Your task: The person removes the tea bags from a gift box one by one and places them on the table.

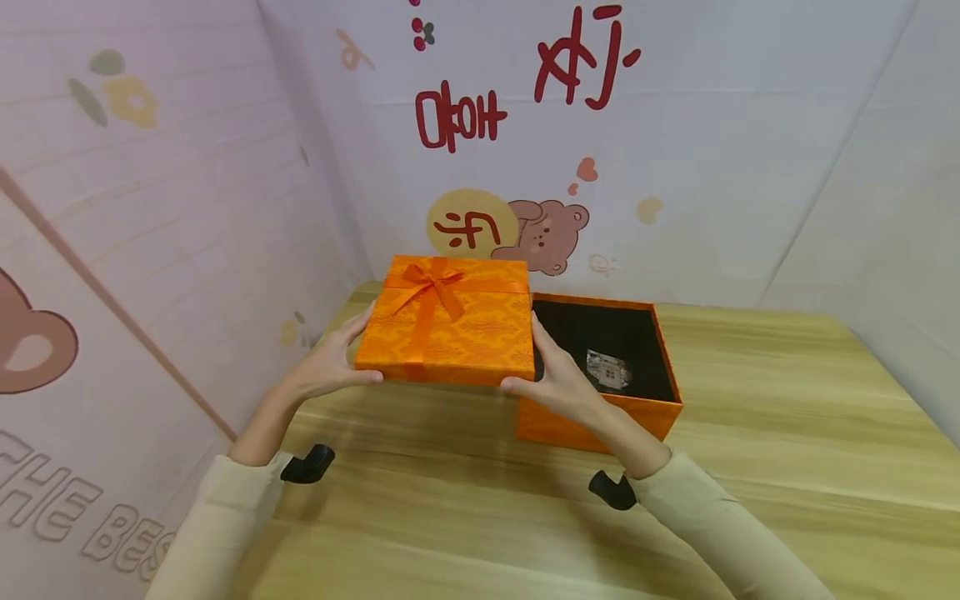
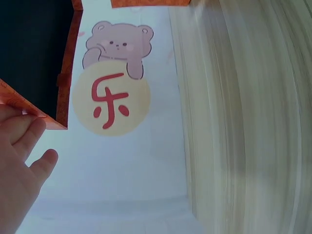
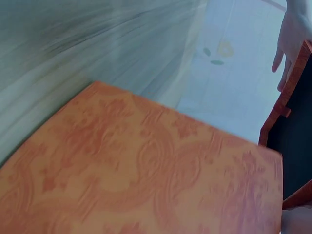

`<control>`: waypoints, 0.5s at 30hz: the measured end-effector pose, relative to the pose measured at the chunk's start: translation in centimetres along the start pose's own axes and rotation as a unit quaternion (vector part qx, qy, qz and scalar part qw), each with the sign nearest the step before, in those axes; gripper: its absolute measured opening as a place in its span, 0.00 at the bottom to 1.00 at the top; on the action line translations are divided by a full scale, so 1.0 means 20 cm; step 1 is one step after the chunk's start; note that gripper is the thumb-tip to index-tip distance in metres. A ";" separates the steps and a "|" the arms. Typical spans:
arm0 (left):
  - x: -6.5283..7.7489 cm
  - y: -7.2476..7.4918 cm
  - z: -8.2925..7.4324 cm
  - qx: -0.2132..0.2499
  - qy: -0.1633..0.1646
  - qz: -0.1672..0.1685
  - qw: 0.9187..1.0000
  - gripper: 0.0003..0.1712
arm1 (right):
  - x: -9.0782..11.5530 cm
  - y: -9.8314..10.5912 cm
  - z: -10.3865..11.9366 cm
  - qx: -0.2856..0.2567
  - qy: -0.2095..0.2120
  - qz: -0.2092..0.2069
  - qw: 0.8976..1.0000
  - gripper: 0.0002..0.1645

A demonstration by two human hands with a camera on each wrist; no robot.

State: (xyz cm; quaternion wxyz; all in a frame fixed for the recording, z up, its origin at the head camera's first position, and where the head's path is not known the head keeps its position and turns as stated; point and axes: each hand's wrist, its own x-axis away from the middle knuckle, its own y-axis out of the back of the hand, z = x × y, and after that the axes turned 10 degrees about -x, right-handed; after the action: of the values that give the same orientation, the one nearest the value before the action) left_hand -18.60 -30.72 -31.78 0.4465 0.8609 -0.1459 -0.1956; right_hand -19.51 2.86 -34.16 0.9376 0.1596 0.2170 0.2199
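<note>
pinching orange, bow-topped rectangular lid [image 1: 472, 329], left hand [image 1: 330, 362], right hand [image 1: 561, 379] at opposite ends; uneven grip might tip it into black-lined orange box [image 1: 647, 414].

Cream sleeves [image 1: 720, 525], black wrist attachments [image 1: 308, 464]

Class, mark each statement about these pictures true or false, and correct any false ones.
1. The left hand and right hand both hold the orange lid. True.
2. A small glassy-looking item shows inside the box. True.
3. The lid is closed over the box. False: it is held up, leaving the box open.
4. A bow is on the lid's top. True.
5. The box's inside is white. False: it is black.
</note>
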 end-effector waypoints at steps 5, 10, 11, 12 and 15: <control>0.04 0.03 0.05 0.001 -0.003 -0.001 1.000 0.62 | -0.03 -0.06 0.00 -0.007 -0.004 0.003 1.000 0.65; 0.08 0.06 0.10 -0.004 0.013 0.010 1.000 0.61 | -0.05 -0.13 0.02 0.002 -0.027 0.008 1.000 0.66; 0.09 0.06 0.11 -0.005 0.015 0.011 1.000 0.61 | -0.05 -0.14 0.02 0.008 -0.032 0.008 0.999 0.66; 0.10 0.07 0.11 -0.003 0.017 0.013 1.000 0.61 | -0.06 -0.15 0.02 0.008 -0.032 0.008 0.999 0.67; 0.12 0.09 0.13 0.002 0.018 0.012 1.000 0.61 | -0.07 -0.19 0.03 0.010 -0.027 0.006 1.000 0.67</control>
State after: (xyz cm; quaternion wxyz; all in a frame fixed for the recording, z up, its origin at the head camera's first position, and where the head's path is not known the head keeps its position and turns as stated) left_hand -17.80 -34.60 -32.19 0.4497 0.8634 -0.1484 -0.1743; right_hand -19.09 -1.18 -34.56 0.9403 0.1764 0.1925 0.2184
